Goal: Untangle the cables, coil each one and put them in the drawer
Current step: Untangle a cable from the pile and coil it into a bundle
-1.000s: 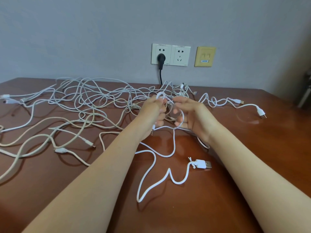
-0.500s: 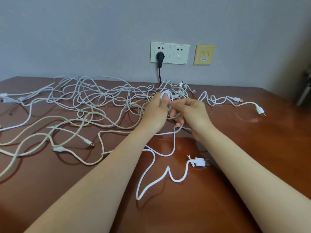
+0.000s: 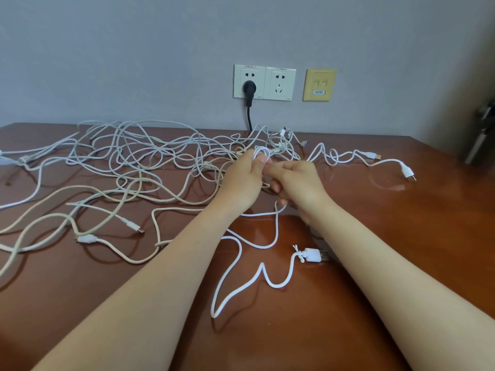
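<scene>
A white USB cable [image 3: 227, 287] snakes over the brown table [image 3: 401, 250] in front of me, its USB plug [image 3: 313, 255] lying near my right forearm. Its far end is wound into a small coil [image 3: 261, 152] above my fingers. My left hand [image 3: 242, 183] pinches that coil between thumb and fingers. My right hand [image 3: 294, 183] holds the same cable just beside it, fingers curled. A big tangle of white and beige cables [image 3: 139, 167] spreads across the table's left and back. No drawer is in view.
Wall sockets [image 3: 265, 83] sit above the table's back edge, with a black plug [image 3: 249, 89] in the left one. A white cable with a pronged plug [image 3: 407, 174] lies at the right. A yellow wall plate [image 3: 319, 84] is beside the sockets.
Both hands have drawn together and risen slightly, the wide loop between them tightened into a small coil. The slack cable and USB plug have crept a little toward the hands.
</scene>
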Available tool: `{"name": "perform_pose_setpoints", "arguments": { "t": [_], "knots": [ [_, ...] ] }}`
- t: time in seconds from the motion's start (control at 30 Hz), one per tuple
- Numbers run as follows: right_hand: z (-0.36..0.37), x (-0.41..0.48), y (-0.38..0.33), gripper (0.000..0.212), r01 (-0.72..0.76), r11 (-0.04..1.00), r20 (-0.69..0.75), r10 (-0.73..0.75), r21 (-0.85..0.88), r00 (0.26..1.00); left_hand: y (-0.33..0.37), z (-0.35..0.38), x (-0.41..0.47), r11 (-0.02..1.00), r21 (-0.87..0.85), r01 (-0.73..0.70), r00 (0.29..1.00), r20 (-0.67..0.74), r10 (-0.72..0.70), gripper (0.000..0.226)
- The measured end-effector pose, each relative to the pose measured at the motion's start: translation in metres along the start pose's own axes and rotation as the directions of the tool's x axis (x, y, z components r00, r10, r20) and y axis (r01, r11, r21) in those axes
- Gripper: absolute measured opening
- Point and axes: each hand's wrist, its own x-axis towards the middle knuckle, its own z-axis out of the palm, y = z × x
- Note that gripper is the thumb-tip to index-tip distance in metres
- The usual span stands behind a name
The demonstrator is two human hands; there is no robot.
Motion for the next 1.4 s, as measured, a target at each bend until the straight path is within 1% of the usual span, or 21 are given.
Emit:
{"name": "perform_pose_setpoints", "arguments": {
  "t": [0.1,0.2,0.27,0.33,0.4,0.47,0.5,0.57,0.63,0.67,0.7,0.73,0.77,0.8,0.9,1.0,1.13,1.2,1.3,1.33,1.4],
  "knots": [
    [0.0,-0.001,0.0,0.033,0.014,0.999,0.013,-0.013,-0.029,1.0,0.001,0.0,0.0,0.994,0.104,-0.014,1.0,-0.023,0.016,0.03],
    [0.002,-0.001,-0.001,0.024,0.029,0.999,0.035,-0.028,-0.036,0.999,0.004,0.0,-0.002,0.985,0.17,-0.015,0.998,-0.062,0.025,0.026],
    [0.004,0.0,0.0,0.016,0.037,0.998,0.039,-0.035,-0.053,0.999,0.002,-0.001,0.0,0.983,0.182,0.026,0.996,-0.092,-0.009,0.021],
    [0.004,0.001,0.001,0.015,0.051,0.996,0.035,-0.049,-0.07,0.998,-0.003,-0.001,0.005,0.993,0.075,0.096,0.99,-0.115,-0.087,0.018],
    [0.003,0.001,0.0,0.016,0.08,0.993,0.05,-0.076,-0.088,0.996,-0.006,-0.001,0.01,0.972,-0.173,0.161,0.978,-0.103,-0.181,0.022],
    [0.004,0.001,0.001,0.018,0.108,0.985,0.056,-0.101,-0.136,0.993,-0.003,-0.004,0.012,0.858,-0.46,0.228,0.951,-0.083,-0.298,0.027],
    [0.004,0.002,0.001,0.019,0.118,0.98,0.054,-0.11,-0.161,0.992,-0.001,-0.007,0.012,0.752,-0.611,0.249,0.936,-0.047,-0.348,0.029],
    [0.005,0.002,0.002,0.019,0.136,0.972,0.046,-0.13,-0.189,0.99,0.005,-0.014,0.012,0.479,-0.84,0.255,0.918,0.055,-0.393,0.029],
    [0.004,0.002,0.001,0.021,0.149,0.967,0.044,-0.143,-0.208,0.989,0.007,-0.02,0.013,0.228,-0.946,0.232,0.899,0.119,-0.42,0.03],
    [0.003,0.001,0.0,0.022,0.151,0.962,0.05,-0.143,-0.228,0.988,0.007,-0.023,0.013,0.138,-0.967,0.213,0.888,0.133,-0.44,0.031],
    [0.001,0.0,-0.001,0.022,0.153,0.955,0.057,-0.143,-0.254,0.988,0.006,-0.026,0.014,0.08,-0.977,0.2,0.877,0.142,-0.459,0.032],
    [-0.001,-0.001,-0.002,0.021,0.155,0.948,0.061,-0.144,-0.278,0.988,0.004,-0.029,0.016,0.055,-0.979,0.197,0.872,0.149,-0.466,0.034],
    [-0.003,-0.001,-0.002,0.018,0.159,0.94,0.059,-0.148,-0.302,0.987,0.002,-0.031,0.017,0.058,-0.978,0.203,0.872,0.153,-0.464,0.036],
    [-0.006,-0.001,-0.002,0.015,0.164,0.932,0.05,-0.156,-0.323,0.987,0.0,-0.033,0.018,0.09,-0.972,0.217,0.873,0.152,-0.463,0.037],
    [-0.011,0.0,-0.003,0.016,0.208,0.894,0.014,-0.221,-0.397,0.975,-0.003,-0.034,0.02,0.243,-0.926,0.289,0.858,0.138,-0.494,0.038],
    [-0.011,-0.003,-0.007,0.019,0.309,0.776,0.071,-0.325,-0.55,0.943,0.0,-0.03,0.02,0.41,-0.823,0.393,0.84,0.139,-0.525,0.037],
    [-0.006,-0.008,-0.012,0.014,0.459,0.742,0.144,-0.451,-0.489,0.881,0.006,-0.029,0.017,0.457,-0.768,0.449,0.852,0.214,-0.478,0.024],
    [-0.003,-0.009,-0.012,0.012,0.502,0.736,0.169,-0.481,-0.454,0.86,0.011,-0.027,0.014,0.521,-0.716,0.464,0.845,0.181,-0.504,0.031],
    [0.001,-0.011,-0.011,0.015,0.515,0.75,0.19,-0.482,-0.415,0.855,0.015,-0.019,0.01,0.714,-0.523,0.465,0.861,0.081,-0.502,0.04],
    [0.002,-0.011,-0.011,0.013,0.516,0.753,0.185,-0.486,-0.409,0.854,0.013,-0.017,0.01,0.738,-0.492,0.462,0.868,0.078,-0.491,0.048],
    [0.003,-0.011,-0.012,0.01,0.511,0.762,0.149,-0.496,-0.398,0.855,0.013,-0.014,0.01,0.701,-0.529,0.478,0.865,0.145,-0.48,0.059]
  ]
}}
